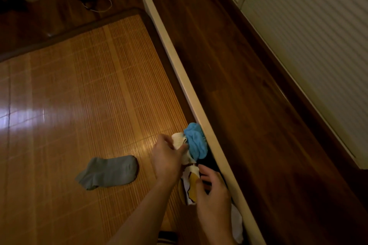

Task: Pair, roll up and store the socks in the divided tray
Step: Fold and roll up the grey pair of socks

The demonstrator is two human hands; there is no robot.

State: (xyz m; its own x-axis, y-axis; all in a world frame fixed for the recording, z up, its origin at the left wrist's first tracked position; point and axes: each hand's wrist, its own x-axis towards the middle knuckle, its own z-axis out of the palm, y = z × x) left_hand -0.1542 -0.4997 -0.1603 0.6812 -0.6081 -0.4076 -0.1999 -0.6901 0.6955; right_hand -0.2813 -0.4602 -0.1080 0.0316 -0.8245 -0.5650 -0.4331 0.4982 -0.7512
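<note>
Right hand gripped a yellow-patterned sock, left hand pinched a white sock beside the blue sock by the rail — pairing stage by the look, grey sock apart on the mat; next called for finding mates — tray unseen.

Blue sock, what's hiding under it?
A dark thing peeks out beneath the blue sock, and a white sock pinched by the left hand lies beside it. What's directly underneath is covered.

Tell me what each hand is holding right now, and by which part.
Left hand grips the white sock at its bunched end. Right hand pinches the yellow-and-white sock at its side edge.
</note>
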